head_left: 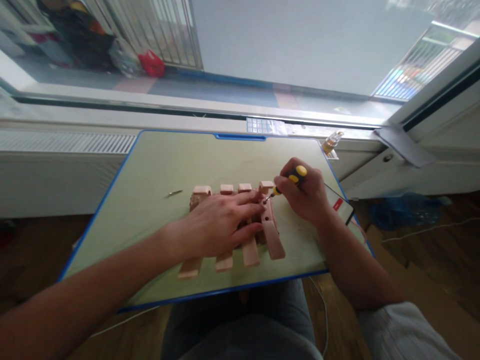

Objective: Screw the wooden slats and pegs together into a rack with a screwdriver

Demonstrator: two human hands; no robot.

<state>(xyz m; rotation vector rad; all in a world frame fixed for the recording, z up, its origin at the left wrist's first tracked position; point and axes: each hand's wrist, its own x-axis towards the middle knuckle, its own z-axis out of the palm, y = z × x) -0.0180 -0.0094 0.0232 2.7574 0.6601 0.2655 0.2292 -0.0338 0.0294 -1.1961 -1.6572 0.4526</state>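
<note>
Small green desk (157, 165) by the window; left hand (221, 225) flat on wooden slats (249, 250) mid-frame, right hand (305, 192) gripping a yellow-handled screwdriver (290, 179), tip on the rightmost slat.

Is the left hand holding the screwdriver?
No, the yellow-handled screwdriver is in the right hand; the left hand lies flat on the wooden slats.

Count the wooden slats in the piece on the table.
4 visible slats side by side: leftmost, second, third, rightmost under the screwdriver tip. The left hand covers their middles, so more could be hidden.
</note>
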